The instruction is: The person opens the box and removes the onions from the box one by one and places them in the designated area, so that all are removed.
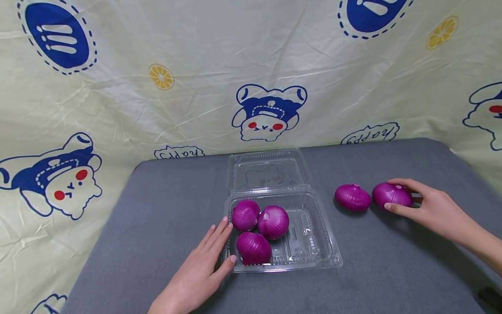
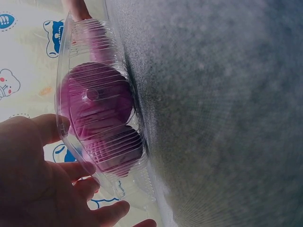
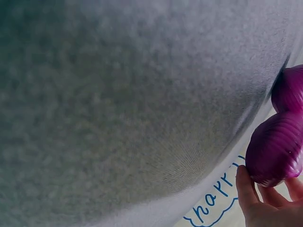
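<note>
A clear plastic clamshell box (image 1: 288, 266) lies with its lid (image 1: 268, 170) folded back. Inside it, toward the left, sit three red onions (image 1: 254, 248). My left hand (image 1: 200, 266) rests along the box's left rim, fingers straight; the left wrist view shows its fingertips (image 2: 85, 168) at the rim. To the right of the box my right hand (image 1: 435, 209) holds a red onion (image 1: 388, 195) between thumb and fingers; that same onion (image 3: 274, 146) fills the right edge of the right wrist view. Another red onion (image 1: 352, 197) lies just left of it on the table.
A grey cloth covers the table (image 1: 176, 196). Behind it hangs a pale curtain (image 1: 204, 43) printed with cartoon bears and orange slices. A small dark object (image 1: 490, 300) shows at the lower right corner.
</note>
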